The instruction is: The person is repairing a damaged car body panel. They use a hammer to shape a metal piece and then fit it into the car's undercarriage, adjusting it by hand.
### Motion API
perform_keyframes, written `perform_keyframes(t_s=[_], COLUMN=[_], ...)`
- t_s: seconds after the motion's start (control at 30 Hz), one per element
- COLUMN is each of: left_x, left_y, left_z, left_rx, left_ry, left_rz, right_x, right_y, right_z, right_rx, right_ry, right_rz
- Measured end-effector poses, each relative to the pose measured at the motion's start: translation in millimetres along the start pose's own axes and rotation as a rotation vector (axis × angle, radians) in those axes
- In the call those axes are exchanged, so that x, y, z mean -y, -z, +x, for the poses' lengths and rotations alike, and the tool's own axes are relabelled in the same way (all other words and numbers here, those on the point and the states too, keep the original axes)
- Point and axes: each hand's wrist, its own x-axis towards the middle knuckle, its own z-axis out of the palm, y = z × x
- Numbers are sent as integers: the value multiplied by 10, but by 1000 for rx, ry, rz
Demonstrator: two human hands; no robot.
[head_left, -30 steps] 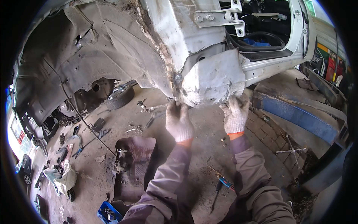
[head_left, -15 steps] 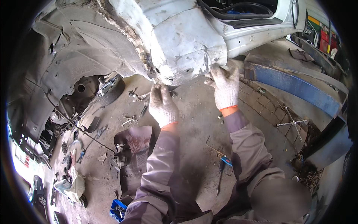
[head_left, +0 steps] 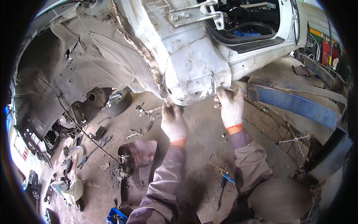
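Observation:
Both my hands wear whitish knit gloves with orange cuffs. My left hand is closed with its fingertips at the lower front corner of a white car body panel, beside the rusty, torn seam. My right hand has its fingers curled against the bottom edge of the same panel, where it meets the door sill. The panel is scuffed and dented, with small holes near its lower edge. A metal door hinge is bolted on above. The fingertips are partly hidden at the edge.
A blue lift arm extends to the right, with a cross-shaped wheel wrench below it. On the floor lie a dark liner piece, a blue-handled tool, a wheel and a blue box. The wheel arch curves at left.
My view has tilted up, so the car and both hands sit lower and slightly farther right, and the door hinge shows. Both hands stay at the same spots on the panel edge.

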Motion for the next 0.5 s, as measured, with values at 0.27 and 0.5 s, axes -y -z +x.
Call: perform_keyframes(t_s=[0.27, 0.5], left_x=[-34, -155], left_y=[21, 28], left_z=[-46, -65], left_rx=[5, 47], left_ry=[-43, -18], left_rz=[157, 127], right_x=[-3, -60], right_y=[6, -12], right_z=[-25, -20], right_rx=[-19, -62], right_ry=[34, -11], right_rz=[0, 49])
